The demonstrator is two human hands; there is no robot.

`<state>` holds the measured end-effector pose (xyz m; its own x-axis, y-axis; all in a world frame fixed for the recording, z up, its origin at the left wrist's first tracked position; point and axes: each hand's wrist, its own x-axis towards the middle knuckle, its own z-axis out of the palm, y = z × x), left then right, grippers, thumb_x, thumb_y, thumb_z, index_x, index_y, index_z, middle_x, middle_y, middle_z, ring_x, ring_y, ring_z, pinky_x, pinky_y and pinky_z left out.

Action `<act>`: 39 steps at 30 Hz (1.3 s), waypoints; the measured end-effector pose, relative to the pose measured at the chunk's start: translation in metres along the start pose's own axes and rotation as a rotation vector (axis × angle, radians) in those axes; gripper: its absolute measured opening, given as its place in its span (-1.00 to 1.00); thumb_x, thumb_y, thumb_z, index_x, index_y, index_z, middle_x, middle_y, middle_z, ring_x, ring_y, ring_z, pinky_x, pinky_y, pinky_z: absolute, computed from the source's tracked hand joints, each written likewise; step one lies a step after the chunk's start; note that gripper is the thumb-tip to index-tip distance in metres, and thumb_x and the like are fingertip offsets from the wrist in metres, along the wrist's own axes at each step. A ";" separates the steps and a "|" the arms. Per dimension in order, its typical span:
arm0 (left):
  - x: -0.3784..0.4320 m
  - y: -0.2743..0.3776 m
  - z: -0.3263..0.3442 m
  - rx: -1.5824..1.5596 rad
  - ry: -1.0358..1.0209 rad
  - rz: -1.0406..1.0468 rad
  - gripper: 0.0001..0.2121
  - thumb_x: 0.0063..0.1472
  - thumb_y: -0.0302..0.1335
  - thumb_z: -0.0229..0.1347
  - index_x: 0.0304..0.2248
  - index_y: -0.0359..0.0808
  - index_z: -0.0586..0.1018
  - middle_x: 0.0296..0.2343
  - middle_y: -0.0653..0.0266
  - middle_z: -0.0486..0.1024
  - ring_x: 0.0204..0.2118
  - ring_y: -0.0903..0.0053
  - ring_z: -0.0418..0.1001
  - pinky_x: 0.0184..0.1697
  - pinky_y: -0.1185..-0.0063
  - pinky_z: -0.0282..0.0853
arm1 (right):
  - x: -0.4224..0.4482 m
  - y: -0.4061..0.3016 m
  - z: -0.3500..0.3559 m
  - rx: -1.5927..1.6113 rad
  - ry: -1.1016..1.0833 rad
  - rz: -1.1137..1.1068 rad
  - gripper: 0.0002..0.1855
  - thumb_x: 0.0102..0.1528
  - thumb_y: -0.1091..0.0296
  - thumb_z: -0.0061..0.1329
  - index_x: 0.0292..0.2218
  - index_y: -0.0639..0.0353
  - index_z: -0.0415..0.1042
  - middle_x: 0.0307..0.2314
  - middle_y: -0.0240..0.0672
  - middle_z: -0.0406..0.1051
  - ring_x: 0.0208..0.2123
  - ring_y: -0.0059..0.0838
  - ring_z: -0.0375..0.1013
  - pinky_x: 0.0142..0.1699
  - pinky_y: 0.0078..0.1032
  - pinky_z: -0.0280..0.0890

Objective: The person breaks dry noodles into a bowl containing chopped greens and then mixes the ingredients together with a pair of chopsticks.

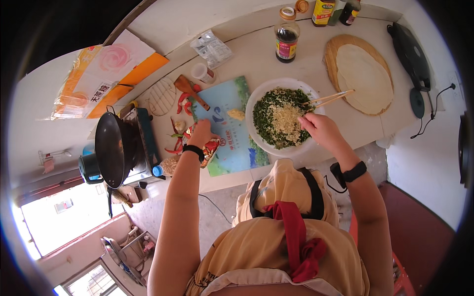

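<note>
My left hand [202, 134] grips a red printed packet [210, 152] at the left edge of a blue printed cutting board [222, 98]. My right hand [322, 129] is over the right side of a white bowl [254, 90], its fingertips drawn together beside pale granules [285, 124]. Whether anything is pinched in those fingertips is hidden. The granules lie heaped on chopped greens [264, 107] in the bowl. A pair of chopsticks [335, 97] leans out over the bowl's right rim, apart from my hand. Minced pale garlic or ginger [236, 114] sits on the board.
Flat dough sheets [364, 77] lie on a round wooden board [332, 46]. Behind the bowl stands an uncapped sauce bottle [287, 40]. Red chillies [182, 101], a wooden spatula [190, 91] and a blue-capped bottle [168, 166] are at left, near a black wok [111, 148].
</note>
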<state>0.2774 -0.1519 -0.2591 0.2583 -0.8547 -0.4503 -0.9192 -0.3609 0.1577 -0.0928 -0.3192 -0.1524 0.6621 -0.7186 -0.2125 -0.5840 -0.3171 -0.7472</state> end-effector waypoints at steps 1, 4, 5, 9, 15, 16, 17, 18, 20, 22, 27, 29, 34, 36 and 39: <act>0.000 0.001 0.003 -0.045 0.004 -0.008 -0.45 -0.29 -0.32 0.37 -0.32 -0.47 0.43 -0.34 -0.06 0.36 -0.32 0.13 0.37 -0.22 0.40 0.33 | -0.001 0.000 -0.002 -0.002 -0.002 0.003 -0.65 0.13 0.12 -0.19 -0.54 0.22 0.33 -0.63 -0.27 0.40 -0.59 -0.23 0.36 -0.49 -0.39 0.21; 0.002 0.006 0.010 -0.159 0.017 -0.035 -0.58 -0.25 -0.39 0.33 -0.39 -0.47 0.47 -0.43 -0.01 0.42 -0.38 0.18 0.41 -0.27 0.41 0.34 | -0.002 0.001 -0.002 0.002 0.005 -0.007 -0.65 0.13 0.12 -0.19 -0.53 0.22 0.32 -0.63 -0.27 0.40 -0.60 -0.23 0.35 -0.49 -0.40 0.21; 0.002 0.007 0.011 -0.183 0.020 -0.046 -0.63 -0.24 -0.43 0.30 -0.42 -0.46 0.47 -0.46 0.00 0.44 -0.39 0.19 0.42 -0.29 0.40 0.34 | -0.003 0.002 -0.002 0.004 0.008 -0.014 -0.65 0.13 0.12 -0.19 -0.53 0.22 0.32 -0.63 -0.27 0.40 -0.60 -0.23 0.35 -0.49 -0.40 0.21; 0.002 0.009 0.020 -0.161 0.138 0.068 -0.80 -0.19 -0.54 0.17 -0.49 -0.43 0.50 -0.54 0.03 0.47 -0.45 0.17 0.44 -0.36 0.41 0.36 | -0.004 0.005 0.001 0.011 0.010 -0.026 -0.64 0.13 0.12 -0.18 -0.54 0.22 0.32 -0.63 -0.27 0.40 -0.60 -0.24 0.35 -0.49 -0.40 0.21; -0.001 0.047 0.016 -0.194 0.122 0.046 -0.91 -0.19 -0.57 0.11 -0.58 -0.40 0.52 -0.50 0.01 0.49 -0.41 0.15 0.44 -0.32 0.38 0.36 | -0.006 0.003 -0.001 0.016 -0.008 -0.023 -0.64 0.13 0.11 -0.19 -0.54 0.22 0.32 -0.64 -0.26 0.39 -0.59 -0.23 0.35 -0.48 -0.40 0.21; -0.001 0.054 0.015 -0.307 0.112 0.012 -0.90 -0.18 -0.56 0.11 -0.57 -0.39 0.52 -0.52 0.04 0.49 -0.43 0.19 0.45 -0.34 0.41 0.36 | -0.007 0.002 -0.001 0.017 -0.009 -0.025 -0.64 0.13 0.11 -0.18 -0.54 0.22 0.31 -0.64 -0.25 0.38 -0.59 -0.22 0.34 -0.49 -0.39 0.21; -0.001 0.061 0.013 -0.420 0.101 -0.021 -0.88 -0.17 -0.55 0.11 -0.55 -0.39 0.53 -0.53 0.06 0.50 -0.45 0.22 0.46 -0.35 0.44 0.37 | -0.008 0.002 -0.002 0.019 -0.010 -0.027 -0.64 0.12 0.11 -0.18 -0.55 0.22 0.31 -0.65 -0.24 0.37 -0.60 -0.22 0.34 -0.49 -0.39 0.20; -0.002 0.067 0.011 -0.533 0.088 -0.051 -0.87 -0.17 -0.54 0.11 -0.53 -0.39 0.53 -0.54 0.09 0.51 -0.47 0.26 0.47 -0.37 0.47 0.37 | -0.009 0.004 -0.003 0.016 -0.006 -0.027 -0.64 0.12 0.11 -0.18 -0.55 0.22 0.31 -0.66 -0.24 0.36 -0.60 -0.22 0.34 -0.50 -0.39 0.20; -0.005 0.076 0.003 -0.608 0.128 -0.097 -0.85 -0.14 -0.51 0.12 -0.50 -0.40 0.54 -0.57 0.16 0.51 -0.51 0.36 0.47 -0.39 0.52 0.37 | -0.011 0.009 -0.003 0.013 0.001 -0.026 -0.64 0.12 0.12 -0.17 -0.55 0.22 0.30 -0.67 -0.22 0.33 -0.60 -0.21 0.33 -0.51 -0.38 0.19; -0.012 0.085 -0.012 -0.705 0.171 -0.115 -0.83 -0.11 -0.49 0.14 -0.47 -0.40 0.54 -0.56 0.21 0.52 -0.51 0.45 0.48 -0.39 0.57 0.37 | -0.013 0.002 -0.009 -0.006 -0.042 0.020 -0.64 0.12 0.12 -0.16 -0.56 0.22 0.28 -0.69 -0.21 0.31 -0.61 -0.20 0.32 -0.52 -0.36 0.18; -0.031 0.154 -0.076 -0.915 0.341 0.119 -0.79 0.00 -0.54 0.10 -0.32 -0.41 0.51 -0.48 0.21 0.53 -0.40 0.54 0.49 -0.32 0.60 0.37 | -0.012 0.005 0.001 0.009 0.143 -0.106 -0.73 0.09 0.20 -0.12 -0.52 0.20 0.32 -0.65 -0.23 0.33 -0.59 -0.22 0.34 -0.50 -0.36 0.21; -0.032 0.174 -0.079 -1.038 0.167 0.196 -0.78 0.06 -0.57 0.06 -0.25 -0.40 0.48 -0.39 0.19 0.51 -0.33 0.54 0.47 -0.28 0.60 0.36 | -0.009 -0.001 0.008 0.063 0.318 -0.151 -0.81 0.07 0.26 -0.09 -0.48 0.18 0.35 -0.62 -0.26 0.36 -0.55 -0.23 0.37 -0.46 -0.37 0.24; -0.027 0.183 -0.063 -0.923 0.271 0.416 -0.76 0.15 -0.58 -0.02 -0.15 -0.35 0.45 -0.27 0.19 0.47 -0.24 0.54 0.44 -0.22 0.61 0.36 | 0.017 0.020 0.020 -0.133 0.322 -0.598 -0.92 0.04 0.41 -0.09 -0.37 0.13 0.41 -0.51 -0.34 0.43 -0.43 -0.27 0.42 -0.36 -0.43 0.31; -0.037 0.178 -0.065 -0.931 0.275 0.349 -0.77 0.19 -0.55 -0.04 -0.14 -0.32 0.45 -0.28 0.24 0.47 -0.24 0.59 0.42 -0.20 0.62 0.34 | 0.017 0.021 0.019 -0.146 0.321 -0.586 -0.91 0.03 0.43 -0.09 -0.36 0.12 0.42 -0.50 -0.34 0.44 -0.42 -0.29 0.43 -0.36 -0.44 0.32; -0.035 0.151 -0.043 -0.890 0.344 0.198 -0.78 0.17 -0.56 -0.02 -0.17 -0.32 0.46 -0.27 0.19 0.45 -0.26 0.54 0.42 -0.23 0.60 0.35 | 0.003 -0.023 0.007 0.052 0.391 -0.439 -0.92 0.03 0.39 -0.06 -0.39 0.12 0.44 -0.56 -0.34 0.43 -0.50 -0.30 0.43 -0.44 -0.45 0.31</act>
<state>0.1421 -0.1927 -0.1813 0.3260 -0.9415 -0.0851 -0.4312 -0.2282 0.8729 -0.0738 -0.3100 -0.1409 0.6084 -0.7052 0.3641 -0.2645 -0.6127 -0.7447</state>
